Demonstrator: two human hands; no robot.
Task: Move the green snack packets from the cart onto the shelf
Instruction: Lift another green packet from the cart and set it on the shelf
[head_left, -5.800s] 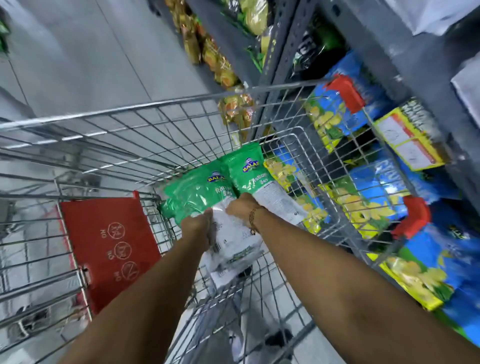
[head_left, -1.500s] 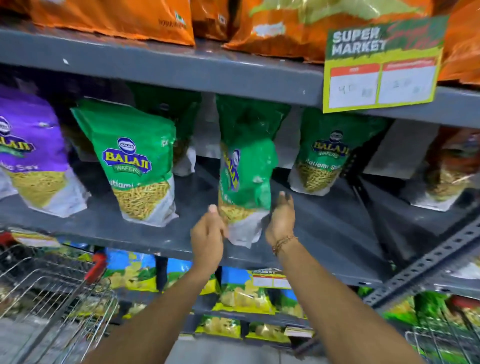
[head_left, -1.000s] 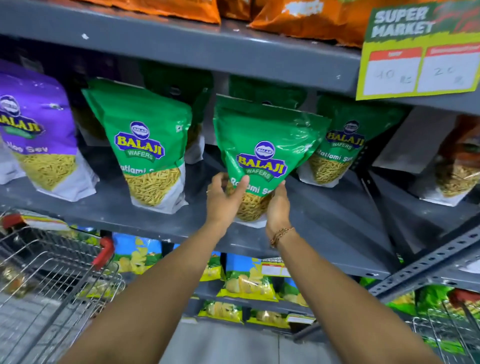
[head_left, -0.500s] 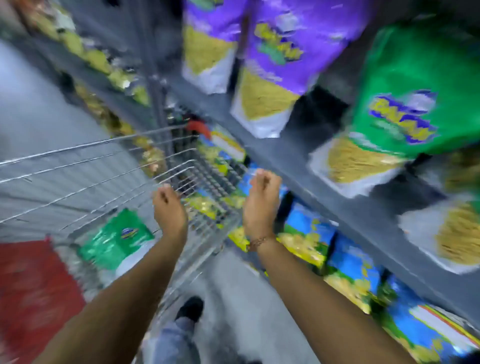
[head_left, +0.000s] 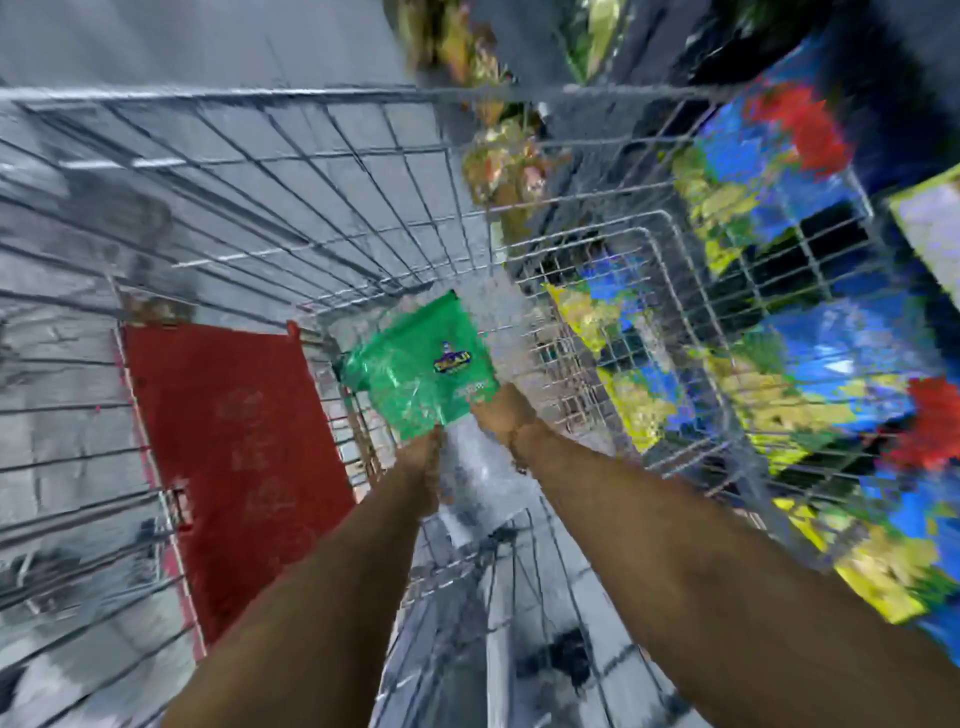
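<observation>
One green snack packet (head_left: 415, 374) lies at the bottom of the wire cart (head_left: 311, 93), near its middle. Both my arms reach down into the cart. My left hand (head_left: 423, 454) is at the packet's near lower edge. My right hand (head_left: 501, 415) covers the packet's lower right corner. The picture is smeared by motion, so the fingers are not distinct and I cannot tell whether either hand grips the packet. The shelf with the green packets is out of view.
A red plastic flap (head_left: 234, 441) sits on the cart's left inner side. Beyond the cart's right wire wall (head_left: 675, 332), low shelves hold blue and yellow packets (head_left: 831, 374). Grey floor (head_left: 156, 41) lies beyond the cart.
My view has swung from the shelf down into the cart. Both hands, empty above the cart rim half a second ago, have dropped to the green packet on the cart floor.
</observation>
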